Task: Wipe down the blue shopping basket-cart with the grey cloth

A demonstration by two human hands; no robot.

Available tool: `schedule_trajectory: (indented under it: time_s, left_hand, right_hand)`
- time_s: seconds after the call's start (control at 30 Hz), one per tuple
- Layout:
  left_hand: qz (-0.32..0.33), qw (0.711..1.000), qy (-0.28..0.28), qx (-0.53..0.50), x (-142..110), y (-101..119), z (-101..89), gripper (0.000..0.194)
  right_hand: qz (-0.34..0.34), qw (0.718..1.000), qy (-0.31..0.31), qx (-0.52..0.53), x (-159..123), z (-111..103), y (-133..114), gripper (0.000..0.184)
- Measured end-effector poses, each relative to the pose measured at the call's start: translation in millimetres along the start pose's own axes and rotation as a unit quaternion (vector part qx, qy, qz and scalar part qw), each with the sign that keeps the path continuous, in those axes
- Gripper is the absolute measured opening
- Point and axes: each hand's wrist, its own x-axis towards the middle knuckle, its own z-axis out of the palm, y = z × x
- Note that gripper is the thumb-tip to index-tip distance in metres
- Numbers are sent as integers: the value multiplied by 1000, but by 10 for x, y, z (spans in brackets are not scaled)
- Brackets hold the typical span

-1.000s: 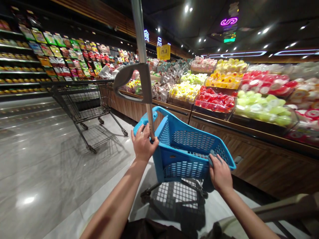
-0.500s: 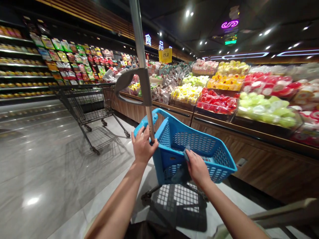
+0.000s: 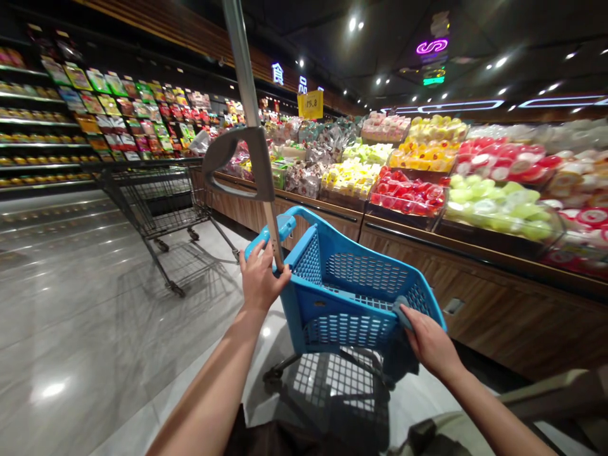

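Observation:
A small blue plastic shopping cart [image 3: 365, 266] stands in front of me, with a tall metal pole [image 3: 243, 63] rising at its handle end. My left hand [image 3: 262, 278] is closed on the handle end of the cart, fingers over the blue handle [image 3: 280, 229] and thumb by the foot of the pole. At the near side rim, toward the far end, my right hand [image 3: 430, 335] grips a grey-blue cloth [image 3: 401, 351]. The cloth is folded over the rim and hangs down outside the basket wall. A grey loop grip [image 3: 261, 166] is fixed partway up the pole.
A dark wire shopping cart [image 3: 161, 190] stands on the shiny floor [image 3: 61, 316] at left. Beyond the blue cart runs a wood-fronted counter [image 3: 513, 329] with bins of packaged sweets or jellies [image 3: 403, 193]. Stocked shelves [image 3: 38, 136] line the far left wall.
My right hand has slid the cloth along the near rim, rightward toward the cart's far end. My left hand keeps its hold, and the view has shifted slightly.

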Motion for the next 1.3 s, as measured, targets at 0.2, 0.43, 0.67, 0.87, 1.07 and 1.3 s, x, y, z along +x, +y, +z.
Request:
schedule_trajectory:
  time_s: [0.2,0.43,0.67,0.87,1.07,1.3]
  left_hand:
    - [9,1000,-4,-23,88,-170,59,61]
    - [-28,999,24,-26,123,-284,18,87]
    - [101,993,-47,-34,-614,751,231,71]
    - [101,971,-217,26,-692,1063,637,68]
    - [81,954,-283,51,-529,729,651,75]
    - [77,952,-294,20,-494,662,671,75]
  right_hand:
    - [34,999,-2,-14,-246,-141,107,50]
    - [87,996,7,-11,-207,-113,-397,49]
    - [110,992,47,31,-91,-90,-941,56]
    - [72,996,24,51,101,3,-1315,61]
    - [20,992,-21,125,273,97,-1412,64]
    - [-13,976,-67,206,308,16,-1195,55]
